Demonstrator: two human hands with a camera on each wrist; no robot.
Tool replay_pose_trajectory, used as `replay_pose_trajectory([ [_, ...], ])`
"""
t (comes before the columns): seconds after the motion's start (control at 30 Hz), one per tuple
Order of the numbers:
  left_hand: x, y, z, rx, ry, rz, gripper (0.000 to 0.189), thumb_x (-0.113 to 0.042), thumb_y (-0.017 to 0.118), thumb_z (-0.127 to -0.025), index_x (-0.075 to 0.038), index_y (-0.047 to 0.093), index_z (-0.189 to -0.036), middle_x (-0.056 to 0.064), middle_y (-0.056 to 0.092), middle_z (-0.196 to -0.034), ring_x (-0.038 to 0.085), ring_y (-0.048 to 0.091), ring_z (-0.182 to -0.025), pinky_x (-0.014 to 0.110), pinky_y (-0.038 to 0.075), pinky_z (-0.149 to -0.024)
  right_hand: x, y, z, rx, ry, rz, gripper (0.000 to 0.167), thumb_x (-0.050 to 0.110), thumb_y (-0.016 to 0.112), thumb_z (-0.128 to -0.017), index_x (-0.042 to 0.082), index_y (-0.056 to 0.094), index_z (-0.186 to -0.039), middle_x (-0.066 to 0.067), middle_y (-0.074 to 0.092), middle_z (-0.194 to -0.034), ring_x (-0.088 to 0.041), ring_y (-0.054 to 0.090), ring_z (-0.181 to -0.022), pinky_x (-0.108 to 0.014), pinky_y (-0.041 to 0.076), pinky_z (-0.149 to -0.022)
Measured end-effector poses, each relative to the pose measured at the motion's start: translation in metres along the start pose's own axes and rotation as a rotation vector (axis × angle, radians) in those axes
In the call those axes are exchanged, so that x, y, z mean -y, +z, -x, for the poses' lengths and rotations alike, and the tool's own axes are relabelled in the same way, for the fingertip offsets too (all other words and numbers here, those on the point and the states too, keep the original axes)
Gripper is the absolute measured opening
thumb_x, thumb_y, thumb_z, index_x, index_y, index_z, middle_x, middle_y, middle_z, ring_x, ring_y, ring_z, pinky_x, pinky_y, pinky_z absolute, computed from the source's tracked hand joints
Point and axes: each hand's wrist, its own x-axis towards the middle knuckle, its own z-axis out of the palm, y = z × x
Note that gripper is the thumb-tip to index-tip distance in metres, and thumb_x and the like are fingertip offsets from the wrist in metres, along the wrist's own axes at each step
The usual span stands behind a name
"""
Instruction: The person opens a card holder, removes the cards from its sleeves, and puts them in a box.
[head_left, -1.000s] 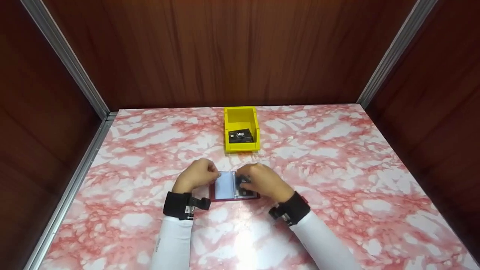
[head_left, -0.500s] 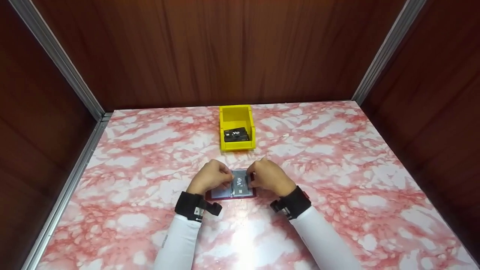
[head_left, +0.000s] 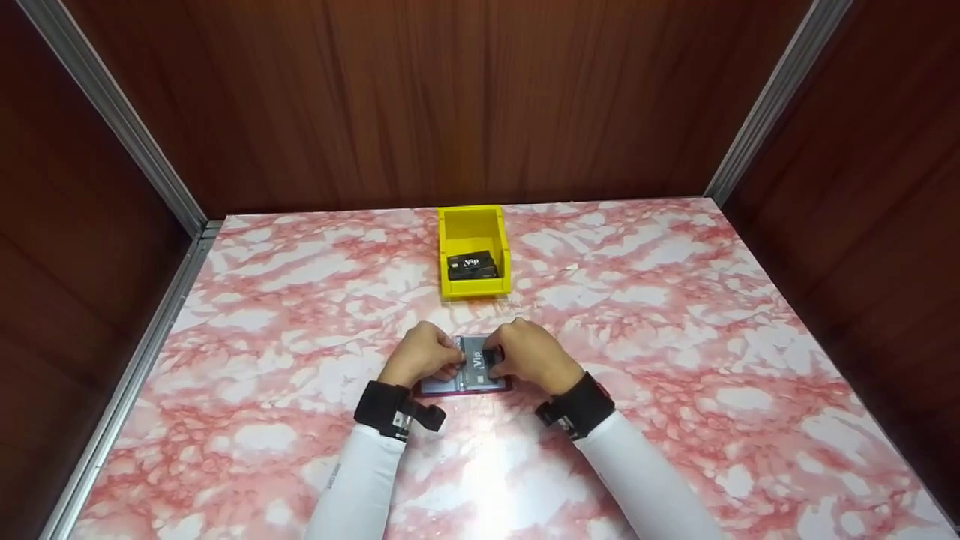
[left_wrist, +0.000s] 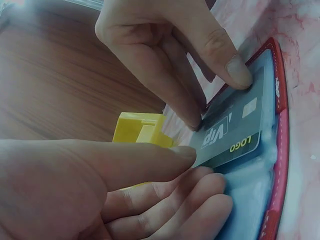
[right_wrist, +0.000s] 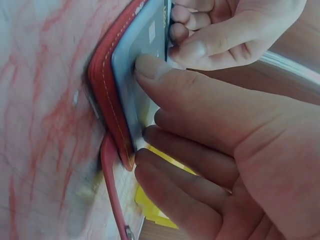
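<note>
An opened card holder with a red stitched cover (right_wrist: 107, 87) lies on the table, its clear sleeves (head_left: 442, 385) showing. On its right side a black card marked Vip and LOGO (left_wrist: 235, 122) shows through a clear sleeve. My left hand (head_left: 425, 355) is by the spine, its thumb and curled fingers pinching the sleeve's edge beside the card. My right hand (head_left: 531, 357) is at the outer side. Its thumb presses flat on the sleeve over the card, and its fairly straight fingers touch the far edge.
Behind the holder stands a yellow bin (head_left: 474, 288) with several black cards (head_left: 472, 264) inside. A red strap (right_wrist: 112, 185) with a metal snap sticks out from the cover. Brown wood-grain panels (head_left: 450, 105) enclose the marbled table (head_left: 660, 300).
My left hand has moved right from the left sleeve to the spine side. My right hand has shifted to the outer edge, uncovering the card, which now looks greyer under clear plastic.
</note>
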Motion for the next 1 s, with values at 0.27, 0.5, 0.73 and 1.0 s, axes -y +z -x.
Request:
replay_pose_trajectory([
  [0.27, 0.0006, 0.0009, -0.0001, -0.009, -0.053, 0.090, 0.014, 0.002, 0.076, -0.091, -0.001, 0.070, -0.079, 0.004, 0.068, -0.061, 0.011, 0.066, -0.051, 0.022, 0.058, -0.050, -0.0005, 0.0043, 0.0010, -0.019, -0.027, -0.019, 0.031, 0.013, 0.094, -0.084, 0.009, 0.086, -0.113, -0.008, 0.085, -0.103, -0.022, 0.069, -0.089, -0.045, 0.060, -0.089],
  [0.5, 0.0011, -0.0006, -0.0007, 0.009, -0.082, 0.146, 0.010, 0.002, 0.078, -0.091, 0.002, 0.071, -0.084, 0.004, 0.068, -0.061, 0.009, 0.067, -0.051, 0.020, 0.057, -0.050, -0.0031, 0.0055, -0.0006, -0.039, -0.074, -0.039, 0.032, 0.011, 0.095, -0.081, 0.009, 0.086, -0.112, -0.007, 0.085, -0.100, -0.022, 0.074, -0.088, -0.044, 0.062, -0.087],
  [0.73, 0.0007, -0.0020, -0.0016, 0.001, -0.097, 0.145, 0.012, 0.000, 0.080, -0.091, 0.002, 0.070, -0.084, 0.005, 0.068, -0.061, 0.010, 0.067, -0.051, 0.021, 0.057, -0.049, -0.0040, 0.0060, -0.0032, -0.051, -0.108, -0.042, 0.034, 0.013, 0.095, -0.081, 0.010, 0.086, -0.114, -0.006, 0.086, -0.102, -0.023, 0.076, -0.090, -0.045, 0.061, -0.087],
  [1.0, 0.0012, 0.0000, -0.0006, 0.002, -0.102, 0.169, 0.019, -0.001, 0.079, -0.090, -0.004, 0.065, -0.077, 0.005, 0.068, -0.061, 0.011, 0.067, -0.052, 0.021, 0.059, -0.051, -0.0027, 0.0083, -0.0016, -0.045, -0.093, -0.064, 0.033, 0.012, 0.094, -0.082, 0.009, 0.086, -0.114, -0.008, 0.086, -0.103, -0.022, 0.077, -0.090, -0.045, 0.063, -0.087],
])
